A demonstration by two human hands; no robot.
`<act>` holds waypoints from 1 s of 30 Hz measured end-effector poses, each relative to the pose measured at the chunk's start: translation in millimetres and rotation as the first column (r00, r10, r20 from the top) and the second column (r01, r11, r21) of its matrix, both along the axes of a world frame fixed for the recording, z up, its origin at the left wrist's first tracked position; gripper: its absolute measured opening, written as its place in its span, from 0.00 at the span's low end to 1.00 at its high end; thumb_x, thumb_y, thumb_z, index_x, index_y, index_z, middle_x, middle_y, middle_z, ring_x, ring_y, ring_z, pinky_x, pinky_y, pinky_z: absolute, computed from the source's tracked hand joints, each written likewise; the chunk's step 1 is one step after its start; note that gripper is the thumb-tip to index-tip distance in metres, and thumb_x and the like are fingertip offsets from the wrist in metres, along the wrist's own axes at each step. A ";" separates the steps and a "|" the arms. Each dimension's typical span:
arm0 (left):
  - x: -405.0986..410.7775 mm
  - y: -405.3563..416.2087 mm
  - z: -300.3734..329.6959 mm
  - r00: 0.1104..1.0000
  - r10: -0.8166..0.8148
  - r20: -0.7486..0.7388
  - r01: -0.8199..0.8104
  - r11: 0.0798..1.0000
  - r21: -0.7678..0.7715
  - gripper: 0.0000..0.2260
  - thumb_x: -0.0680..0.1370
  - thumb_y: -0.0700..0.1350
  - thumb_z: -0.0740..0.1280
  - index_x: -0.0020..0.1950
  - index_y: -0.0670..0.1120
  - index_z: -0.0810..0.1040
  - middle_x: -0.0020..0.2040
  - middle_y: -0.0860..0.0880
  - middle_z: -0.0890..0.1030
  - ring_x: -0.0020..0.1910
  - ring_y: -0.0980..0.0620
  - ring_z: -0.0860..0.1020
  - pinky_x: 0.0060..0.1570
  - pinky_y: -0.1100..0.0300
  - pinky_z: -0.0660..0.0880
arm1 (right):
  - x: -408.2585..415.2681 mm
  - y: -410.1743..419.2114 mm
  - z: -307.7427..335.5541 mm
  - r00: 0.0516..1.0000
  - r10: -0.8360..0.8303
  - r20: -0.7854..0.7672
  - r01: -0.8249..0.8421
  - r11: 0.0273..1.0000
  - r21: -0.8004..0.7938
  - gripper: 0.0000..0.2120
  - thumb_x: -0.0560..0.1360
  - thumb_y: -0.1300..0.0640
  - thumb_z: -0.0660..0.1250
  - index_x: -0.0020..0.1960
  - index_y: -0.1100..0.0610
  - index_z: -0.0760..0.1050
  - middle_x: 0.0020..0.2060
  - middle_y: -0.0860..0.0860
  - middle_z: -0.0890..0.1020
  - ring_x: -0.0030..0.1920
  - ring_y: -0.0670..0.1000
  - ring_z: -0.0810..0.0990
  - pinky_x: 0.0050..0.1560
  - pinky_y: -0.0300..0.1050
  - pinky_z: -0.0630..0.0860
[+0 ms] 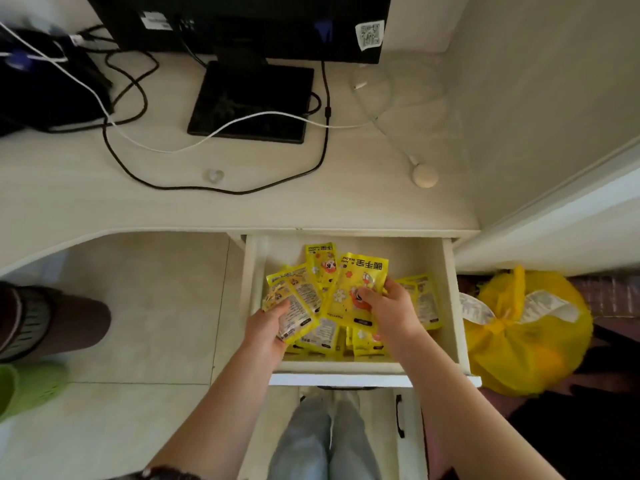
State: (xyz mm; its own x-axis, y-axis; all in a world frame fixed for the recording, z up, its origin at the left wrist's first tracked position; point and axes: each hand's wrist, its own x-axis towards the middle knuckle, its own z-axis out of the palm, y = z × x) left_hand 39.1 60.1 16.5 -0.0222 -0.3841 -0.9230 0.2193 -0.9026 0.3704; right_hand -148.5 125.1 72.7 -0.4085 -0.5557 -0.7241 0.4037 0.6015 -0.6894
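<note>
Drawer (456,317) stands open under the front edge of the desktop (104,195). Both bare forearms cross its front rim from below and converge inside.

Left hand (268,329): by the drawer's left wall, palm turned inward. The fingers are curled under a fanned sheaf of packets (296,303), yellow with printed backs up, and the thumb is clamped across its lower end. The sheaf is lifted off the drawer floor and tilted up to the left.

Right hand (393,306): at mid-drawer, nearer the right wall, wrist bent slightly left. The thumb lies on the face of a single packet (353,282), cartoon side up, and the fingers are curled round its right edge, so the grip is a pinch. Its left edge overlaps the sheaf.

Loose packets (325,339) lie flat on the drawer floor along the front edge, under both hands. There are more by the right wall and near the back edge.

Outside the drawer's right wall there is a knotted yellow bag (519,341). On the desktop are a monitor stand (249,102) and a black cable (221,188).
</note>
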 end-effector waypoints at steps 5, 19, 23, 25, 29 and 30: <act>-9.3 -24.7 -30.3 0.997 0.038 0.062 -0.038 0.999 -0.001 0.17 0.72 0.41 0.74 0.60 0.41 0.77 0.52 0.40 0.84 0.48 0.41 0.84 0.42 0.49 0.81 | -10.9 -27.1 -36.3 0.997 0.043 0.070 -0.043 0.999 0.003 0.07 0.75 0.65 0.67 0.50 0.56 0.78 0.42 0.53 0.84 0.40 0.51 0.84 0.44 0.51 0.81; -27.2 -41.8 -76.1 0.986 0.031 0.163 -0.042 0.997 0.061 0.19 0.70 0.42 0.75 0.60 0.44 0.78 0.51 0.41 0.84 0.49 0.40 0.83 0.56 0.42 0.77 | -49.2 -36.6 -92.4 0.956 0.261 -0.132 -0.216 0.935 0.282 0.09 0.74 0.66 0.65 0.53 0.58 0.75 0.42 0.54 0.84 0.44 0.55 0.84 0.54 0.54 0.80; -29.6 -46.6 -70.0 0.982 -0.010 0.187 0.006 1.000 0.025 0.22 0.68 0.39 0.76 0.61 0.43 0.76 0.53 0.41 0.83 0.52 0.40 0.82 0.61 0.42 0.75 | -54.3 -35.5 -99.1 0.921 0.355 -0.160 -0.293 0.902 0.318 0.07 0.75 0.65 0.66 0.44 0.53 0.75 0.42 0.53 0.84 0.48 0.57 0.84 0.52 0.53 0.79; -33.4 -46.5 -60.4 0.982 -0.010 0.187 0.015 1.000 -0.024 0.19 0.71 0.33 0.72 0.60 0.41 0.76 0.54 0.40 0.83 0.53 0.41 0.82 0.60 0.43 0.75 | -57.0 -33.9 -100.3 0.902 0.396 -0.173 -0.324 0.884 0.336 0.07 0.75 0.64 0.66 0.43 0.53 0.77 0.42 0.53 0.85 0.48 0.58 0.84 0.53 0.54 0.79; -38.0 -38.1 -48.4 0.978 -0.034 0.207 0.062 0.989 -0.131 0.18 0.72 0.27 0.66 0.59 0.41 0.76 0.53 0.41 0.82 0.49 0.42 0.81 0.49 0.51 0.78 | -62.9 -27.5 -94.7 0.855 0.471 -0.218 -0.375 0.851 0.368 0.05 0.75 0.61 0.66 0.48 0.56 0.80 0.37 0.51 0.82 0.38 0.52 0.80 0.40 0.46 0.77; -38.4 -35.4 -45.4 0.970 -0.061 0.235 0.098 0.984 -0.150 0.17 0.72 0.27 0.65 0.57 0.42 0.76 0.52 0.42 0.82 0.47 0.45 0.81 0.45 0.54 0.77 | -64.0 -25.4 -90.7 0.841 0.490 -0.231 -0.385 0.841 0.381 0.05 0.75 0.61 0.65 0.50 0.58 0.78 0.35 0.50 0.80 0.34 0.51 0.77 0.36 0.43 0.73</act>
State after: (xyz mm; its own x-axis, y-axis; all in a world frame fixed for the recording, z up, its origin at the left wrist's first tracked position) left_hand 0.7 24.7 -28.9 0.1460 -0.5323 -0.8338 0.0418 -0.8388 0.5428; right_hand -212.5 99.7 -18.1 -0.4050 -0.4999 -0.7656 -0.1549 0.8627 -0.4813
